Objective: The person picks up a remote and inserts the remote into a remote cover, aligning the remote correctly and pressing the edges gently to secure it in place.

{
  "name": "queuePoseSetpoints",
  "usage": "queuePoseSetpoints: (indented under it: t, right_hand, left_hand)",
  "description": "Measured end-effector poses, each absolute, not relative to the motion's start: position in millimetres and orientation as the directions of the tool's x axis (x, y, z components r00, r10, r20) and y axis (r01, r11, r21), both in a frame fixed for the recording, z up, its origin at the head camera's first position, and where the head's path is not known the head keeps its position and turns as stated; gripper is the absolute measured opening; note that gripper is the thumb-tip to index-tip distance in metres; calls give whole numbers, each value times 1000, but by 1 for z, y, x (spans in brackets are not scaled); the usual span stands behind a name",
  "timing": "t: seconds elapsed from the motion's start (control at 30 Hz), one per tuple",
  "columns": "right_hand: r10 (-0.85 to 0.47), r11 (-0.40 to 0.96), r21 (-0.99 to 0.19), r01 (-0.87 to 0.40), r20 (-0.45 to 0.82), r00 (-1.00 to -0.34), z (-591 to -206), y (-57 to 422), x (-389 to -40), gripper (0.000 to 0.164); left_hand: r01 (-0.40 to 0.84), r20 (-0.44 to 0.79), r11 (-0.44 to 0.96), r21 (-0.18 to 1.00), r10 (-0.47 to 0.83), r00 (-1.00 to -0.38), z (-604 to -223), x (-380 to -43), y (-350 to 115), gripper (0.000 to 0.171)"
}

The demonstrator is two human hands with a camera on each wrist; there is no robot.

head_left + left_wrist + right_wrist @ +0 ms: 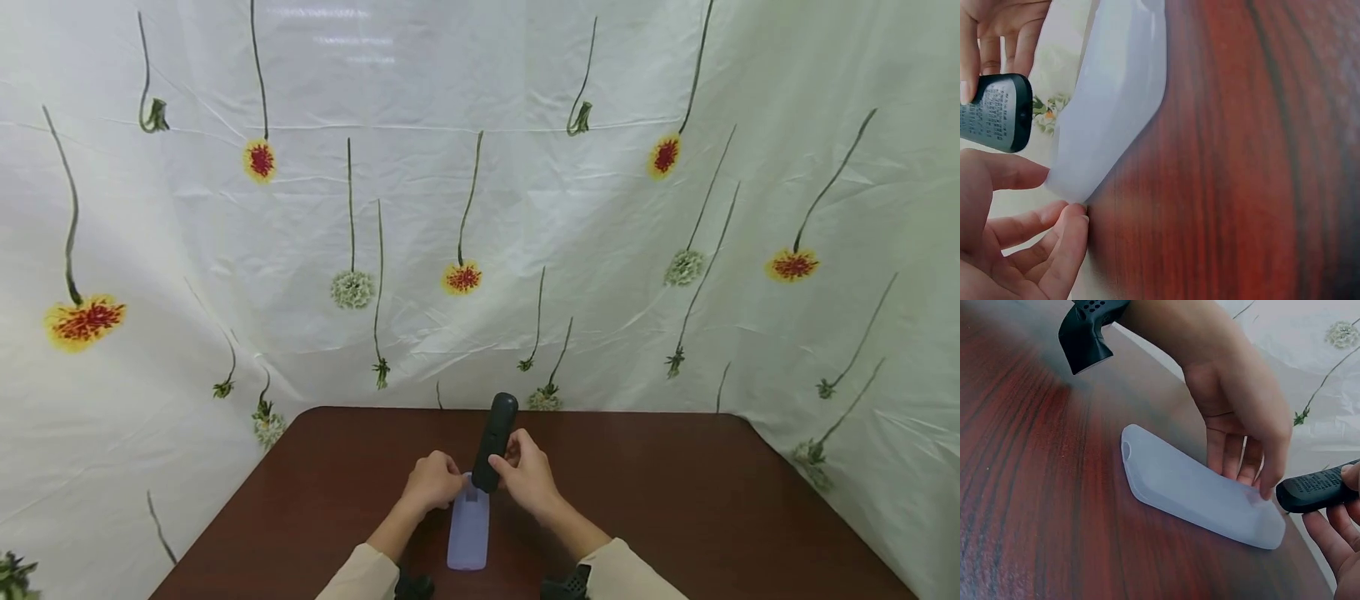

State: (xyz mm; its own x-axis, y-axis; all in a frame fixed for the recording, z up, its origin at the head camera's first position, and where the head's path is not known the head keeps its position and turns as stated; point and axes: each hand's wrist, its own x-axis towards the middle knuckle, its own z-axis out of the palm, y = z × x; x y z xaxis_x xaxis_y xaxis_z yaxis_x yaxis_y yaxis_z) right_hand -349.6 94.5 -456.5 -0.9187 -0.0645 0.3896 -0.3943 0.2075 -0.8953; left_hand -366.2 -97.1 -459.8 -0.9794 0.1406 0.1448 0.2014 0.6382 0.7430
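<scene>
A translucent pale-blue sleeve-like cover [468,533] lies lengthwise on the table, its far end between the thumb and fingers of my left hand [435,482]. In the right wrist view the cover [1191,484] shows a small notch at its near end. My right hand [531,479] grips a black remote control [497,437] by its side, tilted just above the cover's far end. Printed text covers the underside of the remote [997,112] in the left wrist view. In the right wrist view, a gap separates the remote [1313,489] from the cover.
The dark red-brown wooden table [645,492] has rounded far corners. Behind it and at both sides hangs a white curtain [420,100] printed with flowers. Black wrist devices [566,586] sit at both sleeves.
</scene>
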Motion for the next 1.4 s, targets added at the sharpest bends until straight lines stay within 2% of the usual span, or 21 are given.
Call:
queuePoseSetpoints:
  t: [0.5, 0.8, 1.13, 1.4]
  right_hand:
    - [-31, 140, -940, -311, 310, -950, -464, 85, -351, 22]
    - [-27, 171, -939, -300, 300, -954, -465, 80, -350, 24]
    - [-87, 142, -951, -274, 263, -961, -474, 78, -351, 24]
    - [-107, -12, -978, -210, 210, -972, -477, 78, -354, 25]
  left_hand:
    - [162, 98, 577, 800, 140, -985, -461, -371, -98, 23]
    - [159, 94, 567, 808, 142, -985, -460, -371, -99, 21]
    - [143, 78, 536, 832, 143, -987, -463, -371, -101, 20]
    - [134, 64, 508, 851, 153, -986, -462, -371, -104, 16]
